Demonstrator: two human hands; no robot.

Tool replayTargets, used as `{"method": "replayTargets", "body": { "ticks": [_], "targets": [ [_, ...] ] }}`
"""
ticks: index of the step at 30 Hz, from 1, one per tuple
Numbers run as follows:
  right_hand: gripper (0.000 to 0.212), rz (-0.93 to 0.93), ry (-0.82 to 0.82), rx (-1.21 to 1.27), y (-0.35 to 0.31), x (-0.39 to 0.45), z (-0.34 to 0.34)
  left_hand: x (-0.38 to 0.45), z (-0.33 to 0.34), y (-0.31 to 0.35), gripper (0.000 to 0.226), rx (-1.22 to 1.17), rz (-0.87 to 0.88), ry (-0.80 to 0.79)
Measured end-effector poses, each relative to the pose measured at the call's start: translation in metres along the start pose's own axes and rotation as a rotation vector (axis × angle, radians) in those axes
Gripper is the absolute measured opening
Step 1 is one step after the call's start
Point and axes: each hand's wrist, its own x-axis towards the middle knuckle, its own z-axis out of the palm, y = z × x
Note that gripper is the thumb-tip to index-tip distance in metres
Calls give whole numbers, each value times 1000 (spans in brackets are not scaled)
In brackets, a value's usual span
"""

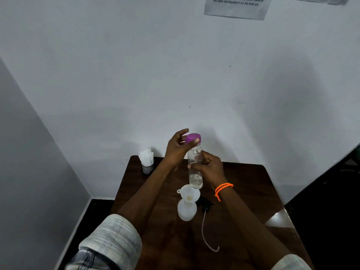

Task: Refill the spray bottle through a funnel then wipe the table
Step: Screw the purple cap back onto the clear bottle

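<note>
A clear water bottle (195, 177) with a purple cap (192, 138) is held upright above the table, a little water at its bottom. My right hand (209, 166) grips its body. My left hand (176, 146) pinches the purple cap with thumb and fingers. Below it, a white spray bottle (186, 210) stands on the dark wooden table (253, 191) with a white funnel (188, 193) seated in its neck. The black spray head (205, 204) with its long dip tube (204, 234) lies on the table to the right of the spray bottle.
A holder of white tissues (147, 160) stands at the table's far left corner against the white wall. A printed sheet (236, 5) hangs on the wall above. Dark floor lies on both sides of the small table.
</note>
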Motion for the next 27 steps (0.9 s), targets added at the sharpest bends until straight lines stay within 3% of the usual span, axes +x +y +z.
{"method": "replayTargets", "body": {
  "ticks": [7,12,14,17,21,25,27],
  "targets": [
    [42,17,9,72,-2,0,-1,2,-5,-7,12,-168,-25,30],
    [42,0,-2,63,-4,0,-2,-8,3,7,53,-181,-47,-70],
    [41,1,-1,47,-4,2,-2,-8,6,5,49,-107,-3,-112],
    [39,3,4,55,-2,3,-3,-4,5,-1,46,-67,-8,-33],
    [42,9,-6,83,-1,1,-7,0,2,-3,19,-208,-87,22],
    [42,-1,-12,71,-2,2,-9,-6,5,5,40,-197,-71,-58],
    [41,5,-4,68,-4,4,-9,-6,7,3,39,-119,-16,-103]
  ]
}}
